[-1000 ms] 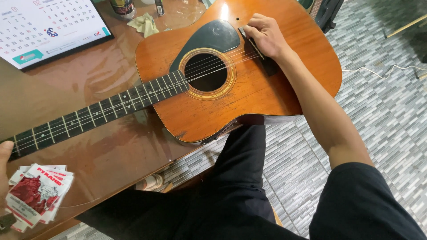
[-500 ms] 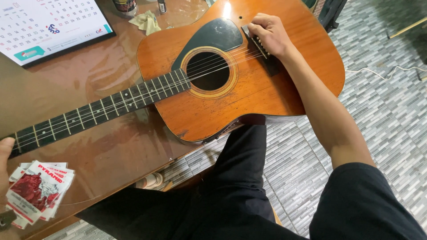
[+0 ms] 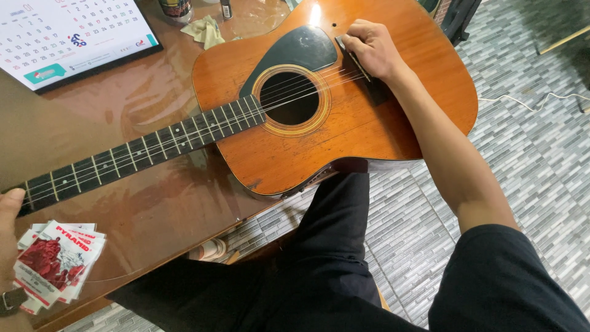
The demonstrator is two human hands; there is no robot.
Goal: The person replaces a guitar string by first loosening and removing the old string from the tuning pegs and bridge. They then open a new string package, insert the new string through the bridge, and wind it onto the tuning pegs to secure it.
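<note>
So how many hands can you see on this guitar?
2. The right hand rests on the bridge of the guitar; the left hand touches the neck at the picture's left edge, mostly out of frame.

Bright, even light and sharp focus throughout, with white glare on the guitar [image 3: 344, 117] top edge and the glossy table [image 3: 153, 209] beside it.

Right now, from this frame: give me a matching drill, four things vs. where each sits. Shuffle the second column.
Things:
1. right hand
2. left hand
3. desk calendar
4. string packets

Places:
A. far left corner of the table
B. on the acoustic guitar's bridge
C. at the neck's end, left edge of view
D. near table edge, lower left

Pairs: 1-B, 2-C, 3-A, 4-D
</note>
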